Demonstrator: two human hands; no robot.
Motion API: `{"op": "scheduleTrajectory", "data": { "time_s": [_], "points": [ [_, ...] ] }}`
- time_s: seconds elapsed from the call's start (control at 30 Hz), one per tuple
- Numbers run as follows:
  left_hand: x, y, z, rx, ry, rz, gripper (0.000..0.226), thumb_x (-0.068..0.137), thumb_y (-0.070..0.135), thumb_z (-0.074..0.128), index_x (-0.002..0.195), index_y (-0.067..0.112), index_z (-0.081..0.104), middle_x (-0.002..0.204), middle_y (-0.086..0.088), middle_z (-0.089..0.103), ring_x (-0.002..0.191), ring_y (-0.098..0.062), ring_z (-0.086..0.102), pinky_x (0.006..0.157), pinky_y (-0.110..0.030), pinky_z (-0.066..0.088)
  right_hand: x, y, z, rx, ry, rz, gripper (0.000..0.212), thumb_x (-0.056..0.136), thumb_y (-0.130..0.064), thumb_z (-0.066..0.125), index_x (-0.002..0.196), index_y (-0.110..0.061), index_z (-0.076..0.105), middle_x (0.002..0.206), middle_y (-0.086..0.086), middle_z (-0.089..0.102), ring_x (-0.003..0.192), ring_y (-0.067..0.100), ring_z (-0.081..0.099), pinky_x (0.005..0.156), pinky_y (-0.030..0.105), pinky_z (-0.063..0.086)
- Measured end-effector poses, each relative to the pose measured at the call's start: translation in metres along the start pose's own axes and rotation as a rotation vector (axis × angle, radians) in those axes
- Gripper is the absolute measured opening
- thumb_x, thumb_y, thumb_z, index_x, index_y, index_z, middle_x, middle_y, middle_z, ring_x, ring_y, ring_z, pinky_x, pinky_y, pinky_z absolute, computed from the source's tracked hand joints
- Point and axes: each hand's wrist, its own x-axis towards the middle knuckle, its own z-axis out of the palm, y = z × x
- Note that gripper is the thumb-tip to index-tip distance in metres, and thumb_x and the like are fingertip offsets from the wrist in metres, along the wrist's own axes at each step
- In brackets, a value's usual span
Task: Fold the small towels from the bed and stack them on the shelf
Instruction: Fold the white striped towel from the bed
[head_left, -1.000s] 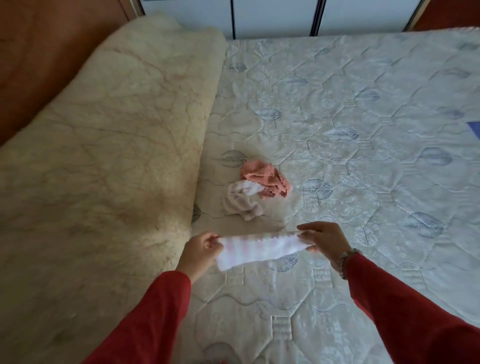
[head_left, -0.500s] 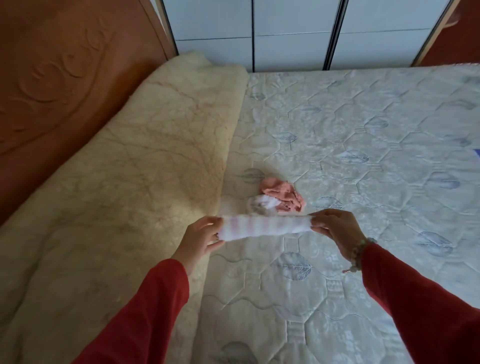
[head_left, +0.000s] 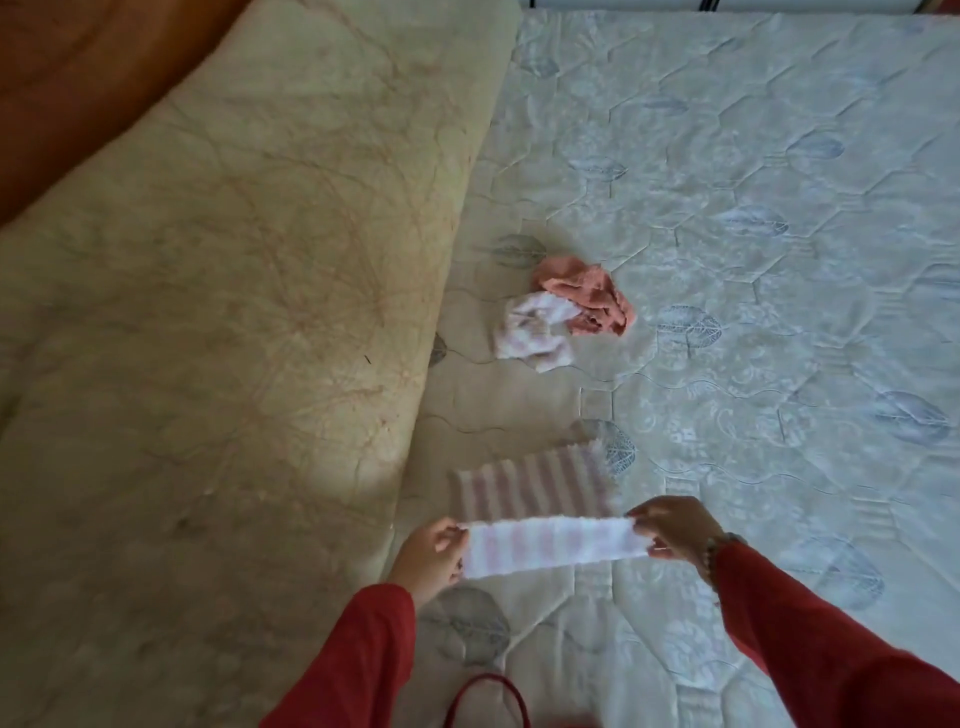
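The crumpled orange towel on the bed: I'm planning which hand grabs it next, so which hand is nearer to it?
The right hand, narrowly. The orange towel lies up the mattress, roughly above it; the left hand sits further to the left. Both pinch the striped towel.

Red loop (head_left: 485, 699) — perhaps a strap — cut off at bottom edge.

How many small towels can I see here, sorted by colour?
Pink-and-white striped: 2, the striped towel stretched between the left hand and right hand, and a crumpled striped towel on the mattress.
Salmon pink: 1, a crumpled pink towel touching the crumpled striped one.
Total: 3
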Motion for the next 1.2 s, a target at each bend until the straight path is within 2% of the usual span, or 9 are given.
{"op": "scheduleTrajectory", "data": {
  "time_s": [0.23, 0.3, 0.43, 0.6, 0.73, 0.93, 1.03, 1.1, 1.2],
  "points": [
    [0.011, 0.012, -0.004, 0.174, 0.135, 0.135, 0.012, 0.099, 0.030, 0.054, 0.090, 0.037, 0.054, 0.092, -0.002, 0.065, 0.079, -0.029, 0.071, 0.065, -0.039, 0.062, 0.020, -0.029, 0.011, -0.046, 0.114, -0.196, 0.004, 0.081, -0.011, 0.077, 0.082, -0.010, 0.074, 0.083, 0.012, 0.072, 0.076, 0.026, 0.065, 0.078, 0.045, 0.057],
    [0.017, 0.015, -0.007, 0.214, 0.147, 0.143, 0.003, 0.099, 0.033, 0.052, 0.099, 0.034, 0.055, 0.096, -0.002, 0.065, 0.082, -0.025, 0.071, 0.066, -0.041, 0.062, 0.026, -0.041, 0.013, -0.056, 0.136, -0.229, 0.007, 0.078, -0.013, 0.080, 0.076, -0.015, 0.073, 0.083, 0.010, 0.074, 0.079, 0.025, 0.067, 0.080, 0.045, 0.057],
    [0.036, 0.018, -0.008, 0.215, 0.160, 0.117, 0.034, 0.101, 0.035, 0.049, 0.131, 0.021, 0.052, 0.097, -0.003, 0.066, 0.081, -0.020, 0.070, 0.065, -0.035, 0.062, 0.049, -0.050, 0.017, -0.081, 0.127, -0.224, 0.010, 0.076, -0.025, 0.082, 0.076, -0.026, 0.073, 0.086, 0.001, 0.075, 0.087, 0.020, 0.069, 0.087, 0.046, 0.056],
    [0.056, 0.018, -0.008, 0.200, 0.182, 0.069, 0.031, 0.101, 0.037, 0.047, 0.129, 0.023, 0.052, 0.105, -0.008, 0.066, 0.082, -0.022, 0.070, 0.065, -0.044, 0.062, 0.073, -0.047, 0.022, -0.148, 0.153, -0.195, 0.028, 0.078, -0.033, 0.081, 0.094, -0.010, 0.078, 0.081, 0.000, 0.071, 0.076, 0.017, 0.062, 0.084, 0.045, 0.057],
    [0.067, 0.017, -0.007, 0.269, 0.193, 0.070, 0.036, 0.099, 0.038, 0.051, 0.130, 0.019, 0.052, 0.105, -0.006, 0.066, 0.080, -0.020, 0.068, 0.056, -0.034, 0.058, 0.074, -0.049, 0.025, -0.246, 0.195, -0.209, 0.029, 0.083, -0.034, 0.075, 0.095, -0.008, 0.075, 0.093, 0.006, 0.071, 0.091, 0.029, 0.067, 0.088, 0.043, 0.053],
    [0.072, 0.020, 0.004, 0.399, 0.307, 0.249, 0.040, 0.089, 0.030, 0.070, 0.123, 0.014, 0.057, 0.109, 0.003, 0.060, 0.092, -0.011, 0.060, 0.079, -0.020, 0.046, 0.072, -0.050, 0.030, -0.186, 0.284, -0.162, 0.045, 0.083, -0.039, 0.074, 0.113, -0.007, 0.067, 0.112, 0.012, 0.072, 0.104, 0.031, 0.066, 0.094, 0.036, 0.048],
    [0.075, 0.027, 0.008, 0.313, 0.247, 0.127, 0.021, 0.085, 0.032, 0.074, 0.094, 0.021, 0.059, 0.081, 0.010, 0.059, 0.073, -0.006, 0.056, 0.065, -0.016, 0.043, 0.074, -0.051, 0.030, -0.164, 0.249, -0.076, 0.053, 0.083, -0.046, 0.073, 0.114, -0.004, 0.065, 0.107, 0.013, 0.069, 0.103, 0.033, 0.065, 0.093, 0.038, 0.049],
    [0.078, 0.029, 0.008, 0.249, 0.208, 0.056, 0.029, 0.079, 0.028, 0.078, 0.071, 0.019, 0.052, 0.062, 0.008, 0.050, 0.057, -0.009, 0.047, 0.055, -0.022, 0.037, 0.075, -0.051, 0.031, -0.149, 0.187, -0.048, 0.057, 0.081, -0.048, 0.073, 0.113, -0.001, 0.066, 0.106, 0.014, 0.068, 0.104, 0.031, 0.063, 0.089, 0.034, 0.045],
    [0.080, 0.034, 0.005, 0.090, 0.178, -0.025, 0.038, 0.061, 0.030, 0.081, 0.074, 0.015, 0.050, 0.065, 0.001, 0.049, 0.059, -0.017, 0.046, 0.057, -0.029, 0.036, 0.074, -0.050, 0.033, -0.047, 0.075, -0.039, 0.059, 0.068, -0.055, 0.079, 0.097, -0.005, 0.069, 0.094, 0.007, 0.065, 0.089, 0.023, 0.060, 0.087, 0.034, 0.041]
  ]
}}
